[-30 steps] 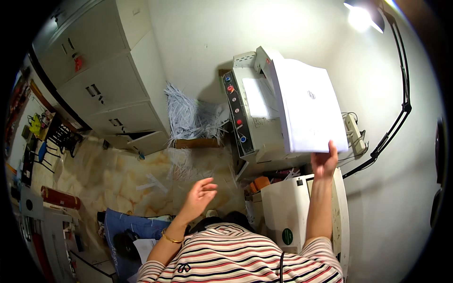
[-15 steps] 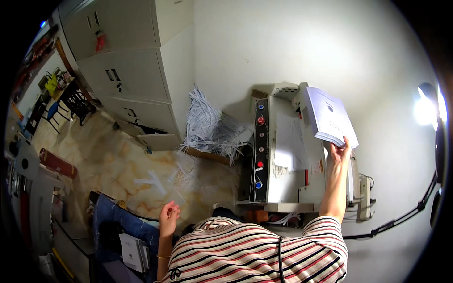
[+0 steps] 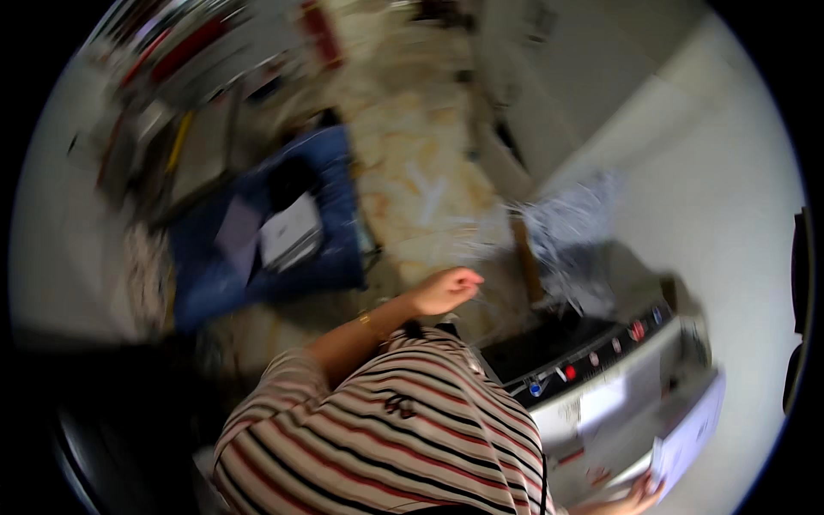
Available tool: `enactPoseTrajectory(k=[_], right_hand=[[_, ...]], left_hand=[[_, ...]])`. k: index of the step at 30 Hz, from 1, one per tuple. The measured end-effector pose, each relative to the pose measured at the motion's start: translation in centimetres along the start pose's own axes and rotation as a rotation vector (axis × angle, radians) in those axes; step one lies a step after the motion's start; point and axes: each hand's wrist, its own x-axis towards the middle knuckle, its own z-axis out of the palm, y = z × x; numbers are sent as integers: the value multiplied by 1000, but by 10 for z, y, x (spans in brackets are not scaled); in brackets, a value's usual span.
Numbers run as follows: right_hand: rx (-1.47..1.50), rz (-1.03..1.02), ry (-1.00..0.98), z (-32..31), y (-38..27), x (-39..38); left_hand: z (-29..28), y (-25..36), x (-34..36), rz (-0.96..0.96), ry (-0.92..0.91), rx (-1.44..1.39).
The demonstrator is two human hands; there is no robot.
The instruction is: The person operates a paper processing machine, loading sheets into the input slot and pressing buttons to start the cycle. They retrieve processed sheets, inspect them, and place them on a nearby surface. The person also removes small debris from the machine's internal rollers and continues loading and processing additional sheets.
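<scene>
My right hand [image 3: 639,496], low at the right edge of the view, grips the bottom edge of a thick lavender-covered booklet [image 3: 693,429]. The booklet tilts beside the far end of a machine [image 3: 614,408] with a black control strip and red and blue buttons. In front of my body, my left hand [image 3: 445,292] hangs in the air, its fingers curled together with nothing visible in them. To its left, a stack of white booklets [image 3: 292,233] and a lavender sheet [image 3: 238,233] lie on a blue padded seat [image 3: 335,184]. Motion blurs much of the picture.
Shredded paper strips [image 3: 571,232] are heaped against the wall beyond the machine. Grey cabinets [image 3: 584,77] stand at the upper right. Paper scraps [image 3: 427,193] lie on the marbled floor. Blurred shelving or equipment [image 3: 206,137] fills the upper left.
My view has swung to the left, so the machine now sits at the lower right. My left hand has come forward across my front and its fingers have curled. My right hand still holds the booklet.
</scene>
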Motion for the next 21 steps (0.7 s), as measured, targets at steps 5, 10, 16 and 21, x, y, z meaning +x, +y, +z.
enactPoseTrajectory(k=[5, 10, 16, 21], right_hand=[[-138, 30, -171, 122, 42, -147], [-168, 147, -446, 213, 71, -254], [-185, 367, -903, 367, 113, -393], [-288, 584, -1239, 492, 177, -551]], left_hand=[[-46, 1, -26, 35, 105, 25], [-108, 11, -87, -20, 286, 161], [-190, -21, -198, -223, 602, 145], [-219, -65, -263, -213, 910, -55]])
